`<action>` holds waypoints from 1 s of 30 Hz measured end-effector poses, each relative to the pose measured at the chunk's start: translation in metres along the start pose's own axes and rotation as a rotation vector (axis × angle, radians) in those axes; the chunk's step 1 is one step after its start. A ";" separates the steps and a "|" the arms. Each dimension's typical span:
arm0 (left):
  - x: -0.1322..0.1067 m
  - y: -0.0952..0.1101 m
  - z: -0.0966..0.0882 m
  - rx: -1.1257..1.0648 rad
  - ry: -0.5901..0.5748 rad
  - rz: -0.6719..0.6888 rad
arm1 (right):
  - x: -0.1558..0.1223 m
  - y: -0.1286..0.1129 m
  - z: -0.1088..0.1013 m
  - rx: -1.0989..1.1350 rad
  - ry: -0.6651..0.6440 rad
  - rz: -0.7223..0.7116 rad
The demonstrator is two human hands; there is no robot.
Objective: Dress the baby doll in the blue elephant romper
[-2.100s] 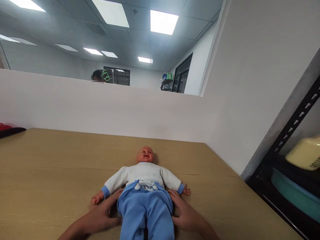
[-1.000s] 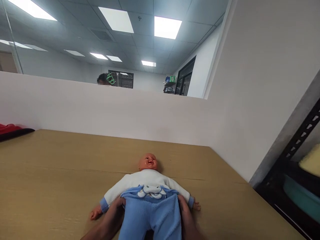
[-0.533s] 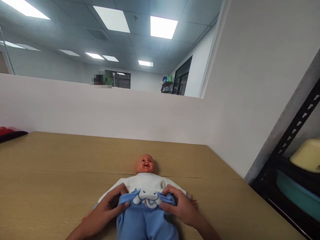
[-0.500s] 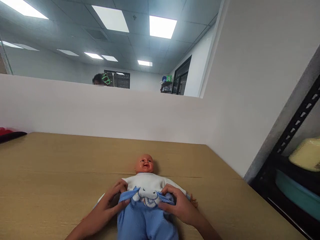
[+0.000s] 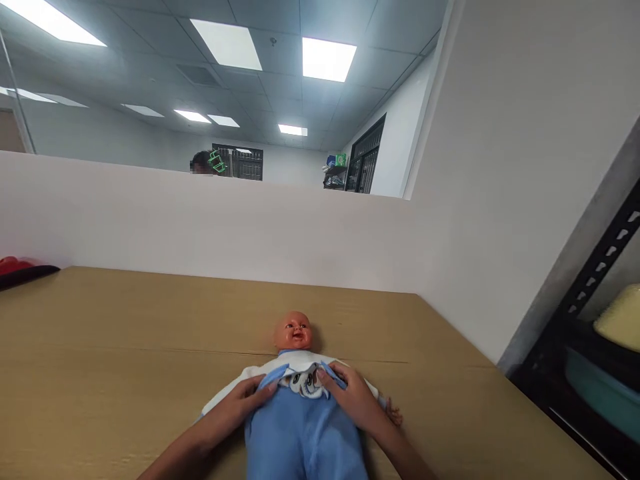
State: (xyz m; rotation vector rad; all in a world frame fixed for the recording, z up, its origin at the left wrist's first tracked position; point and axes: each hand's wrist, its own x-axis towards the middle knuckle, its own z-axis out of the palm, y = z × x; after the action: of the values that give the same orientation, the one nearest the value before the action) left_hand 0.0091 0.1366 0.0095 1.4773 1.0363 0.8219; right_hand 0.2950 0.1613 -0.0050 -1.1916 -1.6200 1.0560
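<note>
A baby doll [image 5: 294, 331] lies on its back on the tabletop, head away from me. It wears a white top [image 5: 240, 387] and blue trousers [image 5: 305, 433]. At the waist, a white cartoon animal face [image 5: 306, 383] shows between my hands. My left hand [image 5: 250, 397] pinches a blue edge of the clothing on the left side. Opposite it, my right hand [image 5: 350, 393] pinches the matching blue edge, thumb over the cloth. Whether these edges belong to the top or the trousers I cannot tell. One doll hand [image 5: 394, 411] sticks out beyond my right wrist.
The brown tabletop [image 5: 125, 373] meets a white half wall [image 5: 225, 227] with a window above it. A black metal shelf [image 5: 575, 360] at the right holds a teal basin [image 5: 600, 393] and something yellow [image 5: 623, 320]. A red object [image 5: 13, 265] lies far left. Behind the glass, a person's head [image 5: 203, 162] shows.
Both hands have moved up the doll's body and closer together, drawing the blue edges toward its chest. The trousers sit higher, and the white top is bunched above the animal face.
</note>
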 end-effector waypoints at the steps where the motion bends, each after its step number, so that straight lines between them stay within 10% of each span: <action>1: -0.005 0.001 -0.001 -0.004 -0.058 0.002 | -0.005 -0.001 -0.004 -0.020 -0.024 0.010; 9: -0.005 -0.007 0.007 -0.161 0.177 -0.036 | 0.001 0.011 0.000 0.064 -0.023 0.027; 15: -0.002 -0.009 0.009 -0.039 0.059 0.027 | 0.012 0.018 0.006 0.070 -0.035 0.036; 24: -0.037 -0.017 -0.039 0.285 -0.192 0.059 | -0.039 0.038 -0.039 0.150 -0.193 0.132; 30: -0.036 -0.015 -0.029 0.382 -0.183 0.171 | -0.057 0.027 -0.050 -0.029 -0.262 0.020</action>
State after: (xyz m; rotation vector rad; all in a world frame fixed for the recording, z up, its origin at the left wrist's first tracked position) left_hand -0.0332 0.1146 0.0012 1.9489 0.9729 0.6115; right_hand 0.3599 0.1183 -0.0244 -1.1268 -1.8311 1.2466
